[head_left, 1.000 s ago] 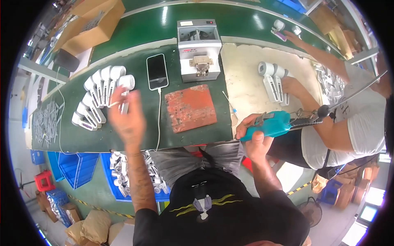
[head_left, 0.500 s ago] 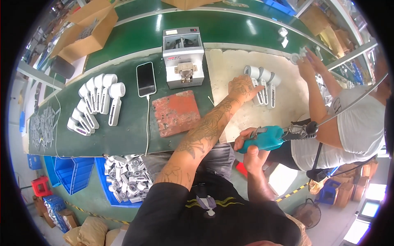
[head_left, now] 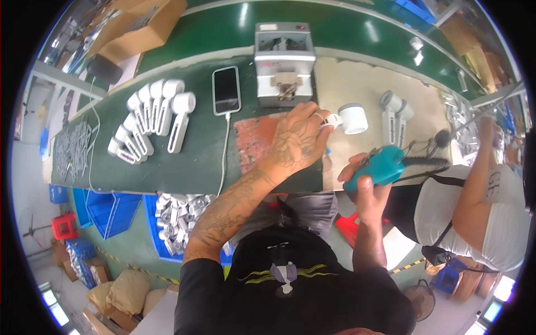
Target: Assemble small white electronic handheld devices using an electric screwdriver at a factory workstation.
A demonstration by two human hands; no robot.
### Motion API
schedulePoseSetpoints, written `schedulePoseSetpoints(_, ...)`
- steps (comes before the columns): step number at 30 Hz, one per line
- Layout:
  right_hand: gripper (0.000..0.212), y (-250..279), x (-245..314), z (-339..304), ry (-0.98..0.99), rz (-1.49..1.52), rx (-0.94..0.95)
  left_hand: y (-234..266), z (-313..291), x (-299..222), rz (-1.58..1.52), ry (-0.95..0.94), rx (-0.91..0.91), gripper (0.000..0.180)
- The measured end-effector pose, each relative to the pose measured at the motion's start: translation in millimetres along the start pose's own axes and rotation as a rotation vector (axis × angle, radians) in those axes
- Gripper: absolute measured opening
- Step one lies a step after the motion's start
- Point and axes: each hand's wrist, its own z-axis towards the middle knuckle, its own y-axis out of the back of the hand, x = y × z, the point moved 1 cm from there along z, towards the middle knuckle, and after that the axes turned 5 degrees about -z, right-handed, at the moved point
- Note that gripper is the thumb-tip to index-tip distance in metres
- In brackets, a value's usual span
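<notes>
White plastic makes up the handheld device [head_left: 353, 119] in the person's left hand [head_left: 298, 137], its drum-shaped head pointing right, above the edge of a cream sheet [head_left: 335, 78]. That hand is curled narrowly around the handle, hiding most of it, over a scuffed red plate [head_left: 251, 146]. Near the device's head, the right hand [head_left: 373, 198] grips a teal power screwdriver [head_left: 381, 167], from which a coiled black cord [head_left: 430, 163] runs.

Just beyond the plate stands a grey metal screw feeder [head_left: 285, 70]; left of it lies a phone [head_left: 226, 89] on a white cable. Similar white devices [head_left: 178, 131] form a curved row farther left, and two more [head_left: 389, 121] lie on the sheet. Below the table edge, a blue bin [head_left: 152, 223] holds many white parts. At right sits a co-worker [head_left: 472, 192] in a white top.
</notes>
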Motion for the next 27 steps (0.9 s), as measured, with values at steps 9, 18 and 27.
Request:
schedulePoseSetpoints(9,0.064,-70.1,2.0,76.4,0.185,0.151,0.042,58.0,-36.0,56.5,0.133,0.062,0.189,0.025)
schedulePoseSetpoints(18,0.052,-142.8,-1.4,168.8,0.492,-0.1,0.028,60.0,-45.8,69.0,0.126,-0.04,0.16,0.039)
schedulePoseSetpoints(27,0.04,-141.4,-27.6,179.2,0.518,-0.11,0.07,51.6,-46.1,76.1,0.14,-0.05,0.099,0.043)
